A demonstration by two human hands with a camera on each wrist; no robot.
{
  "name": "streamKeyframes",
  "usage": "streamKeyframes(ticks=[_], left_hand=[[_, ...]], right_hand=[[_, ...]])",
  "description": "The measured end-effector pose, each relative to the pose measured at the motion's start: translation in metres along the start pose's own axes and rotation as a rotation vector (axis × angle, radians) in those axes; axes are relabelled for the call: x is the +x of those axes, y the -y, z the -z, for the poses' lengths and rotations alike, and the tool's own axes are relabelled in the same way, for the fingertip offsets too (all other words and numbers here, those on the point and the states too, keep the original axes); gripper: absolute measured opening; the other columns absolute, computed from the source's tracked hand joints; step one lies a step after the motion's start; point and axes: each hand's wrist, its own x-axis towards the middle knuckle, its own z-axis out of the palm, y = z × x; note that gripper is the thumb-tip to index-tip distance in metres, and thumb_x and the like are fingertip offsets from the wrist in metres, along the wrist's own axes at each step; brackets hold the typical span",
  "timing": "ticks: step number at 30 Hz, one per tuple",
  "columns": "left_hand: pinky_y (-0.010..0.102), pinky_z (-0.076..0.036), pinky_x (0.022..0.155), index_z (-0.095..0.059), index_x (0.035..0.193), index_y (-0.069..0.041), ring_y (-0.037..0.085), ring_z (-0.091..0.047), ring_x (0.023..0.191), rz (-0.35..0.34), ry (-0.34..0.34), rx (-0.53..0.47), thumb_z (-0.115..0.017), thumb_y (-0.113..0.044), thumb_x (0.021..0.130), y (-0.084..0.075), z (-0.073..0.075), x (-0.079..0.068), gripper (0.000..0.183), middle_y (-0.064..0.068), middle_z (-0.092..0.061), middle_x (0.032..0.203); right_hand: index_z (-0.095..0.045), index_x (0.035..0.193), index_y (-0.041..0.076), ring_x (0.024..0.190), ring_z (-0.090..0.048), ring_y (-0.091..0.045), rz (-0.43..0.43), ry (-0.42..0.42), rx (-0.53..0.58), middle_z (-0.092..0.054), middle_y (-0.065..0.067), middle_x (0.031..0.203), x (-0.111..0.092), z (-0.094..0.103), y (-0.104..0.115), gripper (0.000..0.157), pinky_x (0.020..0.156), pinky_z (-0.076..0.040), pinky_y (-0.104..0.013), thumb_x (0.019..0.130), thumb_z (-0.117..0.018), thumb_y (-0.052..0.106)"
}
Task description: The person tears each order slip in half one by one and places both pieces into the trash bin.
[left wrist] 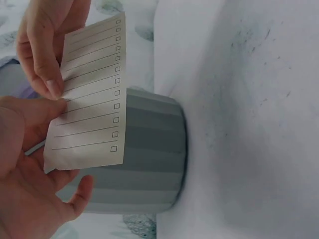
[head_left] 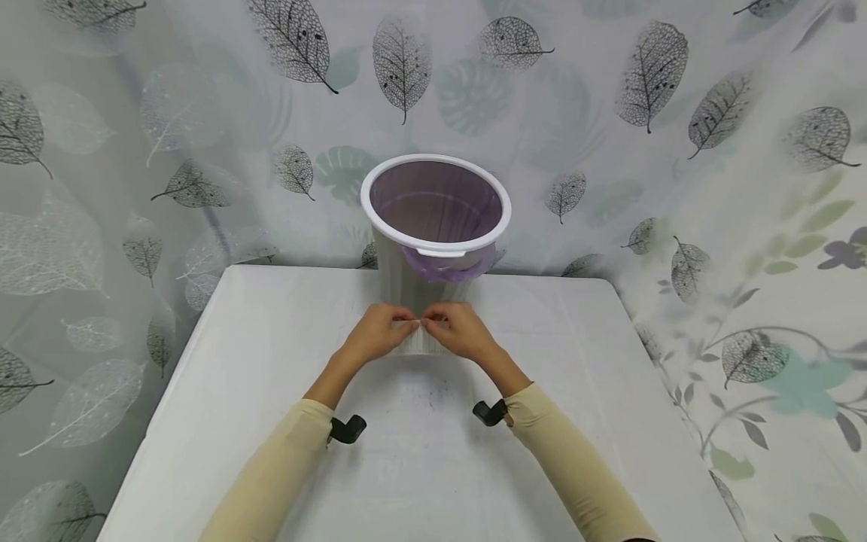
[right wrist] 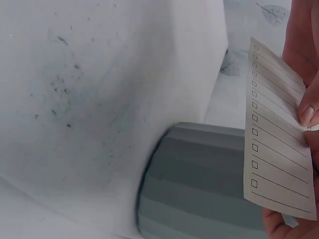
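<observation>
A small lined paper sheet (left wrist: 94, 99) with a column of checkboxes hangs between my two hands, in front of the bin. My left hand (head_left: 382, 331) pinches its upper edge near the middle between thumb and fingers. Right beside it, my right hand (head_left: 460, 329) pinches the same edge, the fingertips of both hands almost meeting. In the right wrist view the sheet (right wrist: 274, 134) is whole, its printed side facing the camera. Behind the hands stands a ribbed grey bin (head_left: 396, 275) with a white rim (head_left: 369, 203) and a purple bag liner (head_left: 440, 267).
The bin stands on a white-covered table (head_left: 291, 331), near its back edge. Faint dark marks (right wrist: 60, 89) spot the cloth before it. Leaf-printed curtains (head_left: 223, 113) hang behind and at both sides. A black wrist camera (head_left: 348, 429) sits on the left wrist, another (head_left: 489, 412) on the right.
</observation>
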Motion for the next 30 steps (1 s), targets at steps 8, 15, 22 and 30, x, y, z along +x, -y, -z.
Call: streamKeyframes(ticks=[8,15,22,30], left_hand=[[0.050,-0.052,0.096,-0.080,0.100,-0.004,0.028,-0.071,0.102,-0.014,-0.014,-0.018,-0.071,-0.014,0.099,-0.001,0.005,0.000,0.013,0.004,-0.076,0.099],[0.046,-0.055,0.092,-0.080,0.099,-0.004,0.028,-0.071,0.101,-0.043,-0.012,-0.020,-0.072,-0.013,0.098,-0.007,0.009,0.001,0.012,0.005,-0.077,0.100],[0.041,-0.057,0.087,-0.081,0.098,-0.004,0.024,-0.072,0.097,-0.120,-0.042,-0.031,-0.073,-0.011,0.098,-0.012,0.013,0.002,0.010,0.004,-0.077,0.097],[0.046,-0.059,0.079,-0.082,0.097,-0.002,0.023,-0.073,0.087,-0.257,-0.120,-0.034,-0.075,-0.007,0.096,-0.011,0.013,0.001,0.009,0.005,-0.077,0.093]], right_hand=[[-0.079,0.099,0.006,0.092,-0.071,-0.020,0.002,-0.021,0.041,-0.076,-0.003,0.096,-0.001,0.007,0.007,0.008,0.080,-0.058,-0.040,0.097,-0.071,0.008],[-0.079,0.097,0.006,0.092,-0.071,-0.020,0.053,-0.041,0.045,-0.075,-0.002,0.095,-0.001,0.008,0.009,0.008,0.081,-0.058,-0.039,0.097,-0.071,0.007],[-0.078,0.095,0.005,0.088,-0.071,-0.021,0.123,-0.085,0.065,-0.075,-0.004,0.093,0.000,0.011,0.012,0.008,0.079,-0.058,-0.038,0.096,-0.071,0.005],[-0.079,0.096,0.004,0.086,-0.071,-0.019,0.138,-0.124,0.090,-0.075,-0.003,0.092,0.000,0.013,0.015,0.009,0.077,-0.058,-0.037,0.097,-0.070,0.003]])
